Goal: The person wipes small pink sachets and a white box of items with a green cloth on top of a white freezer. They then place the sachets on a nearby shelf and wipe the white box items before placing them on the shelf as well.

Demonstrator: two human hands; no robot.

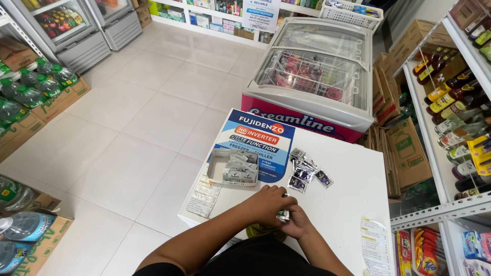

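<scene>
Both my hands meet at the near edge of a white freezer lid (353, 179). My left hand (268, 203) lies over the top, and my right hand (295, 225) sits below it. Between them they pinch a small silver sachet (282, 215). A loose pile of several similar silver and purple sachets (306, 171) lies just beyond my hands. To its left stands a small open grey carton (234, 167) with more sachets stacked inside.
A glass-topped chest freezer (314, 71) with a pink front stands beyond. Shelves of bottles (455, 102) line the right, flattened cardboard boxes (404, 148) lean beside them. Water bottles on cartons (30, 89) sit at left. A paper slip (204, 197) lies on the lid.
</scene>
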